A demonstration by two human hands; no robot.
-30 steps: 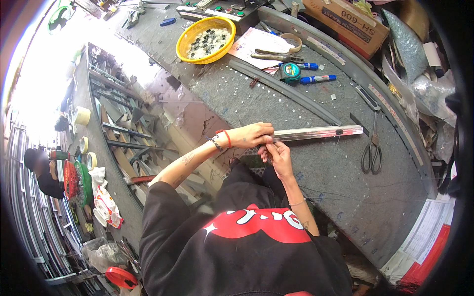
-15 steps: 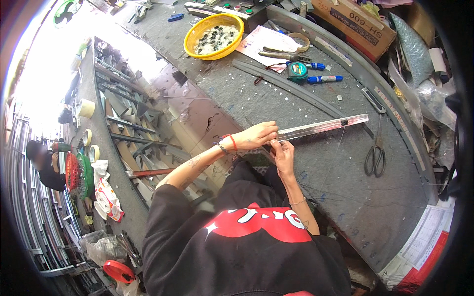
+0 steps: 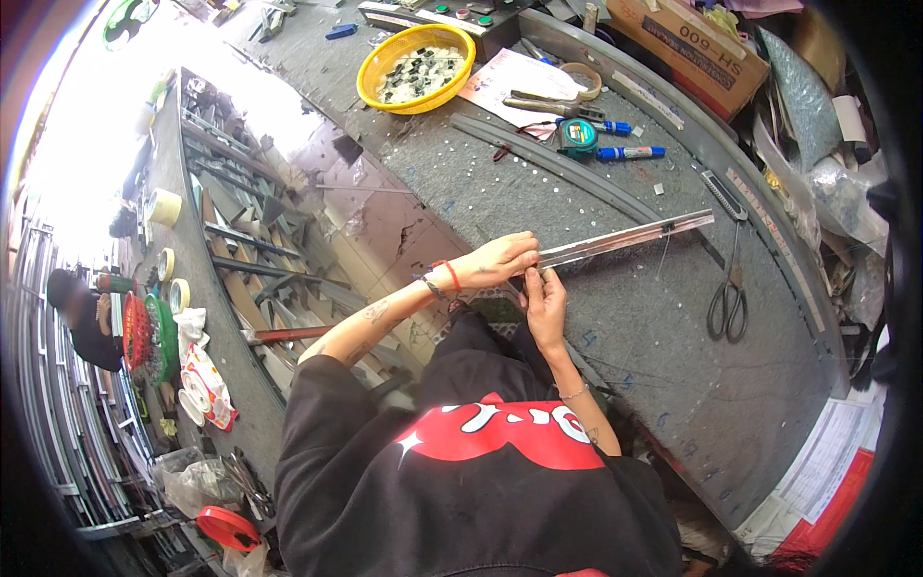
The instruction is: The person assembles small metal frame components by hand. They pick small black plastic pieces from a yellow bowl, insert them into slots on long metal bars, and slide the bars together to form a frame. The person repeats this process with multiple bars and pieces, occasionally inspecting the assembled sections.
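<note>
A long shiny metal strip (image 3: 625,238) lies across the grey felt-covered workbench (image 3: 538,202), slanting up to the right. My left hand (image 3: 498,260), with a red band at the wrist, grips the strip's near end from above. My right hand (image 3: 545,303) comes up from below, and its fingertips pinch the same end right beside the left hand. Past my hands, the strip stretches out uncovered.
Black scissors (image 3: 728,296) lie to the right of the strip. Behind it are a dark curved metal bar (image 3: 558,168), a green tape measure (image 3: 577,137), blue markers (image 3: 630,152), a yellow bowl (image 3: 416,67) of small parts and a cardboard box (image 3: 687,43). Another person (image 3: 82,322) stands far left.
The strip's far end has swung upward, so it slants more steeply. Both hands stay on its near end and have shifted slightly to the right.
</note>
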